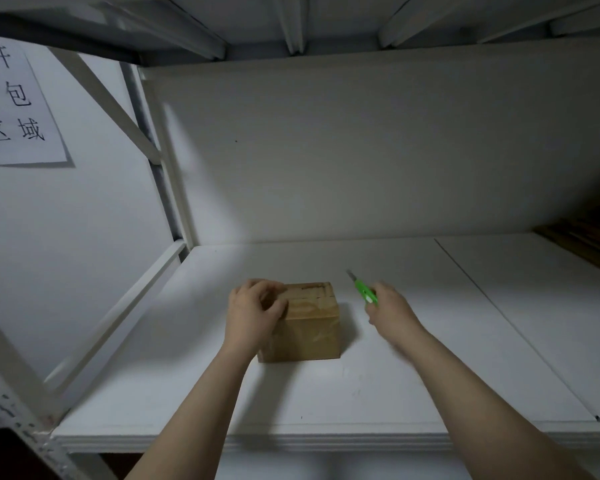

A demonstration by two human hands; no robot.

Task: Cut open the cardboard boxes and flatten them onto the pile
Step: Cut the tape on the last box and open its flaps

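We pin the small taped brown cardboard box [309, 323] mid-shelf with our left hand [253, 313] curled over its 9 o'clock edge, right hand [388, 306] gripping the green utility knife [363, 291] at 3 o'clock; slit the tape shallow, away from fingers.

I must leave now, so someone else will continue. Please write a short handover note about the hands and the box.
Left hand grips the cardboard box at its top left corner; the box stands on the white shelf.
Right hand holds the green knife, blade out, right of the box, not touching it.
Done: nothing visible; box upright, taped.
Left: cut it open, flatten it; no pile in view.
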